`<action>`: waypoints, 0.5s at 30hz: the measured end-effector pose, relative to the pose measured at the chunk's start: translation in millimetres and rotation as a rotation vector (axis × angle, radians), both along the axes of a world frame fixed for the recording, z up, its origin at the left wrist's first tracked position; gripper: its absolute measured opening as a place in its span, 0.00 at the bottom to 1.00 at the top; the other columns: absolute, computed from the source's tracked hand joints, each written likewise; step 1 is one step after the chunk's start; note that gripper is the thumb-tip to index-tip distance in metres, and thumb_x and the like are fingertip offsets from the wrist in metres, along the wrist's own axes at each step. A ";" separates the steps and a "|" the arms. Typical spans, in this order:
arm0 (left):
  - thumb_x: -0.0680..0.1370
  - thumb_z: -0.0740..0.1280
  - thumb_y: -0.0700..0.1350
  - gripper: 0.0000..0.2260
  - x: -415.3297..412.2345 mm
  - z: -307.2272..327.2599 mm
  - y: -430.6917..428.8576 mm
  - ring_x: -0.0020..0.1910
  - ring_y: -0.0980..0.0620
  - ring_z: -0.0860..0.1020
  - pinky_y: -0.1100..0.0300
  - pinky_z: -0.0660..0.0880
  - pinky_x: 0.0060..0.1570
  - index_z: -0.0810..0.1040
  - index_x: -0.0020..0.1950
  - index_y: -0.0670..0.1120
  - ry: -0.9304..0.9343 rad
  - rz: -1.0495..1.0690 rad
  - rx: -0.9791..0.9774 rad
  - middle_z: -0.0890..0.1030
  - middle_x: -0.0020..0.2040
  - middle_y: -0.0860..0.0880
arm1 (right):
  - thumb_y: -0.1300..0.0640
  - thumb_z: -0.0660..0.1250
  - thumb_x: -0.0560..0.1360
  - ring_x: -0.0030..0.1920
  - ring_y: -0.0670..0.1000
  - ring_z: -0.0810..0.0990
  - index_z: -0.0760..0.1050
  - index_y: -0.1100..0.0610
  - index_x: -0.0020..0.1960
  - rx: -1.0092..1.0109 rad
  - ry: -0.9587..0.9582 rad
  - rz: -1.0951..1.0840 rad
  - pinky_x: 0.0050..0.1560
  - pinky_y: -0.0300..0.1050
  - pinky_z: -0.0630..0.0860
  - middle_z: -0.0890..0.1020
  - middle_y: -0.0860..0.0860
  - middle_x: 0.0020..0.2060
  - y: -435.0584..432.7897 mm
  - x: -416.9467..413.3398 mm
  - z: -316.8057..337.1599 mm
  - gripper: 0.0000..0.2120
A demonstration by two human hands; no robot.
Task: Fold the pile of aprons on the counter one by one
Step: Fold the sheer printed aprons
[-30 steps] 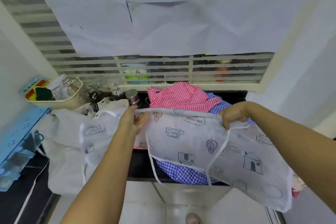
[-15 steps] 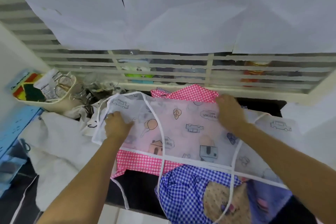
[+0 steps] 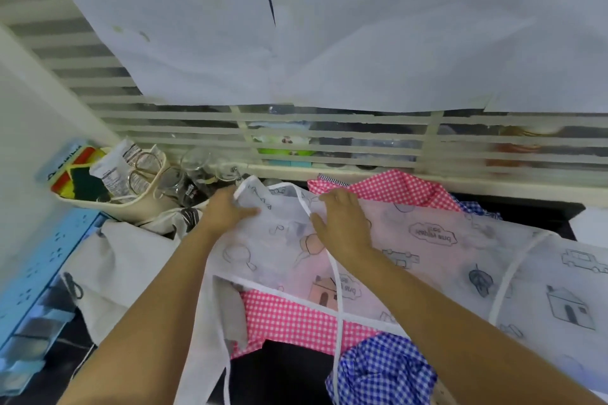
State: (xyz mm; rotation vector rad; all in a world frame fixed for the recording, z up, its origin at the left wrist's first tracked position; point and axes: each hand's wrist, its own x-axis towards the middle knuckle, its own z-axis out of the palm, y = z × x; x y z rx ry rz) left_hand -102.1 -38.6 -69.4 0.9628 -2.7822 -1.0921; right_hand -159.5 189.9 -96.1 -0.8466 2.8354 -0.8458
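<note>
Across the table [image 3: 289, 368], over the pile: printed white apron [image 3: 427, 256], now lying spread out where a second ago it was hanging in the air off the front edge. It is judged laid out, with the first fold not yet begun. The thin cloth is letting the pink show through and is showing line drawings of houses, cars and leaves. Pink gingham apron [image 3: 296, 316] and blue gingham apron [image 3: 381, 368] are lying beneath, waiting their turn. Right hand [image 3: 342, 223], having come across leftward, is pressing flat with fingers straight. Left hand [image 3: 227, 210] is gripping the far-left corner with fingers curled. White strap [image 3: 335, 273] is trailing forward from between the hands.
</note>
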 end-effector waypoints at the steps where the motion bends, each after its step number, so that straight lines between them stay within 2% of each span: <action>1: 0.70 0.75 0.38 0.11 -0.1 1.8 -3.3 0.43 0.41 0.79 0.51 0.77 0.40 0.78 0.49 0.40 -0.057 -0.041 0.046 0.80 0.45 0.42 | 0.51 0.59 0.80 0.65 0.54 0.66 0.68 0.59 0.69 0.028 0.023 -0.023 0.65 0.47 0.65 0.71 0.55 0.64 -10.7 -6.8 0.9 0.21; 4: 0.71 0.73 0.37 0.12 1.6 5.1 -19.6 0.40 0.43 0.81 0.52 0.78 0.39 0.78 0.53 0.40 -0.129 -0.090 0.061 0.83 0.47 0.39 | 0.47 0.56 0.80 0.63 0.55 0.68 0.70 0.60 0.66 0.150 0.027 -0.056 0.64 0.48 0.66 0.73 0.55 0.62 -49.1 -23.9 2.6 0.21; 6: 0.70 0.76 0.41 0.13 6.0 5.9 -24.6 0.40 0.48 0.82 0.55 0.79 0.40 0.79 0.52 0.44 -0.112 -0.118 0.198 0.84 0.45 0.44 | 0.46 0.59 0.79 0.61 0.56 0.70 0.72 0.60 0.62 0.240 -0.026 -0.055 0.61 0.49 0.68 0.74 0.56 0.59 -69.0 -30.8 3.8 0.21; 8: 0.69 0.77 0.48 0.11 10.7 7.5 -21.5 0.40 0.54 0.83 0.60 0.79 0.39 0.82 0.48 0.46 -0.064 -0.162 0.333 0.85 0.42 0.51 | 0.52 0.63 0.77 0.57 0.55 0.74 0.75 0.59 0.58 0.320 -0.040 -0.056 0.56 0.48 0.73 0.76 0.55 0.56 -83.5 -34.3 5.6 0.14; 10: 0.71 0.75 0.50 0.07 10.5 5.7 -11.1 0.32 0.60 0.81 0.68 0.74 0.31 0.82 0.40 0.48 0.024 -0.125 0.355 0.83 0.34 0.54 | 0.61 0.63 0.77 0.51 0.54 0.77 0.76 0.59 0.55 0.370 -0.037 -0.065 0.51 0.46 0.77 0.78 0.55 0.53 -90.3 -38.1 9.5 0.08; 13: 0.74 0.73 0.45 0.12 9.2 -4.4 -9.3 0.25 0.61 0.74 0.70 0.67 0.26 0.76 0.32 0.51 0.199 -0.049 0.248 0.77 0.25 0.57 | 0.68 0.62 0.76 0.52 0.54 0.77 0.74 0.60 0.57 0.367 0.023 -0.043 0.54 0.48 0.77 0.75 0.55 0.55 -99.4 -40.7 14.4 0.12; 15: 0.76 0.70 0.43 0.11 15.0 -8.8 -10.7 0.29 0.61 0.74 0.68 0.68 0.30 0.76 0.35 0.52 0.333 -0.001 0.277 0.76 0.27 0.58 | 0.69 0.61 0.75 0.53 0.56 0.77 0.72 0.60 0.60 0.307 0.021 -0.048 0.54 0.50 0.77 0.73 0.56 0.58 -100.0 -43.9 17.1 0.14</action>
